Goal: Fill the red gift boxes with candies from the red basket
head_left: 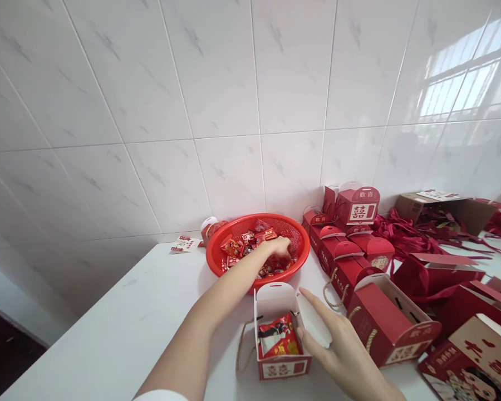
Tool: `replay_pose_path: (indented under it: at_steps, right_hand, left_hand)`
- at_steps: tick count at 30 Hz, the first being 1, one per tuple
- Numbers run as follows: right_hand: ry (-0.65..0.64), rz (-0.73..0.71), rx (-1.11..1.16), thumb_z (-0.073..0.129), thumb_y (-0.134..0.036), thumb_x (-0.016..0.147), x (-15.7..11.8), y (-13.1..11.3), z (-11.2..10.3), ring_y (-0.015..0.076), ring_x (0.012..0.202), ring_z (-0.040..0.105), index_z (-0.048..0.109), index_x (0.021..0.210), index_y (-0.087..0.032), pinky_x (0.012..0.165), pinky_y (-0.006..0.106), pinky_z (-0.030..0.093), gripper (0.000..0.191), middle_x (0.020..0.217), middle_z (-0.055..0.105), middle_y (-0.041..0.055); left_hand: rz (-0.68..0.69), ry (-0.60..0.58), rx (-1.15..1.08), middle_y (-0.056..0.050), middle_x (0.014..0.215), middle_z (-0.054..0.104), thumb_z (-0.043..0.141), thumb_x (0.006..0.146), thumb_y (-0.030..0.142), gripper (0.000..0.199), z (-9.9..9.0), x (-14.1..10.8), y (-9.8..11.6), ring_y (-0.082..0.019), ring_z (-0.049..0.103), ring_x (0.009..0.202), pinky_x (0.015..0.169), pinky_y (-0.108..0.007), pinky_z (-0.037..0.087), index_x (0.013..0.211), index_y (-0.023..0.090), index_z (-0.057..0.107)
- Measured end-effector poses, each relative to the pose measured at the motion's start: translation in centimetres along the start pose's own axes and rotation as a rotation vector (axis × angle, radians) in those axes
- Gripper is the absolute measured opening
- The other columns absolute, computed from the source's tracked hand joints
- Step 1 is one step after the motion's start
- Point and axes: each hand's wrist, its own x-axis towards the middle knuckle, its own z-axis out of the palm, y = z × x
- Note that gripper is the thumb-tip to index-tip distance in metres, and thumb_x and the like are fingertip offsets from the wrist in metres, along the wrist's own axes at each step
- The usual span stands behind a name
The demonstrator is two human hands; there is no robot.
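My left hand (280, 248) reaches into a red plastic basket (303, 253) of small wrapped candies (234, 245). Its fingers curl down among the candies at the basket's right side, and their tips are hidden. In front of the basket stands an open red-and-white gift box (284, 370) with a twine handle (240, 353). A red snack packet (280, 337) lies inside it. My right hand (334, 334) grips the box's right side, with thumb and fingers about its raised white flap.
Several closed red gift boxes (345, 262) stand in rows to the right, one stacked on top. An unclosed box (390, 317) sits beside my right hand. Farther right are dark red ribbons (413, 239) and a cardboard carton (482, 214). Printed cards (186, 244) lie near the tiled wall.
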Motion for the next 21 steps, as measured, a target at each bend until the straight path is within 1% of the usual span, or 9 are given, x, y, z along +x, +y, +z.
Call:
replay_pose_path:
  at_steps: [2,3,5,7,8,12,15,18,21]
  right_hand:
    - [-0.007,0.006,-0.002,0.048,-0.035,0.095,0.0,-0.4,-0.3,0.0304,0.134,0.058,0.048,0.15,-0.011,0.107,0.043,0.052,0.06,0.144,0.06,0.0135]
    - [-0.006,0.006,-0.002,0.048,-0.035,0.095,0.0,-0.5,-0.4,0.0306,0.134,0.058,0.049,0.15,-0.01,0.107,0.043,0.052,0.06,0.145,0.059,0.0137]
    - [0.006,0.003,0.003,0.049,-0.035,0.094,0.1,-0.5,-0.4,0.0313,0.133,0.059,0.049,0.15,-0.011,0.105,0.044,0.054,0.06,0.144,0.06,0.014]
    - [0.021,0.0,0.013,0.051,-0.034,0.093,0.0,-0.5,-0.3,0.0315,0.131,0.06,0.05,0.149,-0.013,0.104,0.044,0.054,0.059,0.143,0.061,0.0135]
    - [0.027,-0.001,0.018,0.052,-0.033,0.093,0.0,-0.5,-0.3,0.0316,0.13,0.061,0.051,0.149,-0.015,0.103,0.045,0.055,0.059,0.142,0.062,0.0132]
    - [0.037,-0.007,0.032,0.054,-0.031,0.092,0.0,-0.5,-0.3,0.0308,0.128,0.064,0.052,0.148,-0.019,0.101,0.044,0.056,0.057,0.141,0.064,0.0109]
    - [0.034,-0.02,0.037,0.053,-0.03,0.093,0.0,-0.5,-0.4,0.0299,0.125,0.066,0.05,0.149,-0.02,0.1,0.044,0.057,0.058,0.139,0.066,0.0105]
    - [0.022,-0.018,0.027,0.052,-0.033,0.094,0.0,-0.5,-0.5,0.0298,0.125,0.066,0.048,0.15,-0.018,0.1,0.045,0.056,0.058,0.14,0.065,0.0114]
    - [0.017,-0.007,0.01,0.05,-0.034,0.094,-0.1,-0.7,-0.5,0.03,0.126,0.065,0.048,0.15,-0.017,0.101,0.046,0.055,0.058,0.14,0.065,0.012]
  left_hand:
    - [-0.02,-0.03,0.014,-0.005,0.11,0.068,0.066,0.095,0.037,0.028,-0.8,0.4,-0.1,-0.025,0.067,0.098,0.085,-0.038,0.057,0.109,0.013,0.068]
    - [-0.027,-0.042,0.02,-0.005,0.103,0.07,0.07,0.091,0.034,0.024,-1.3,0.5,0.0,-0.024,0.068,0.093,0.082,-0.036,0.057,0.103,0.013,0.069]
    - [-0.03,-0.055,0.022,-0.004,0.09,0.072,0.08,0.077,0.02,0.02,-2.3,0.5,0.2,-0.022,0.069,0.085,0.077,-0.033,0.055,0.093,0.013,0.071]
    - [-0.021,-0.058,0.011,-0.004,0.084,0.072,0.08,0.066,0.008,0.032,-3.3,-0.1,0.6,-0.021,0.069,0.08,0.074,-0.032,0.054,0.096,0.013,0.071]
    - [-0.001,-0.065,-0.015,-0.004,0.084,0.072,0.079,0.064,0.007,0.038,-3.7,-0.7,0.9,-0.021,0.069,0.079,0.073,-0.032,0.054,0.101,0.013,0.07]
    - [0.165,-0.149,-0.201,-0.007,0.091,0.073,0.079,0.069,0.019,0.047,-4.3,-5.2,2.6,-0.018,0.068,0.08,0.074,-0.031,0.054,0.114,0.014,0.067]
    - [0.239,-0.22,-0.212,-0.008,0.096,0.073,0.078,0.076,0.024,0.045,-3.8,-9.5,4.0,-0.018,0.069,0.085,0.08,-0.031,0.054,0.119,0.016,0.067]
    - [0.234,-0.267,-0.076,-0.008,0.103,0.074,0.074,0.081,0.026,0.042,-3.2,-13.2,5.0,-0.021,0.07,0.094,0.086,-0.033,0.054,0.121,0.018,0.068]
    - [0.262,-0.187,0.144,-0.009,0.12,0.071,0.069,0.086,0.029,0.037,-3.1,-15.9,5.0,-0.023,0.067,0.108,0.094,-0.035,0.052,0.122,0.021,0.068]
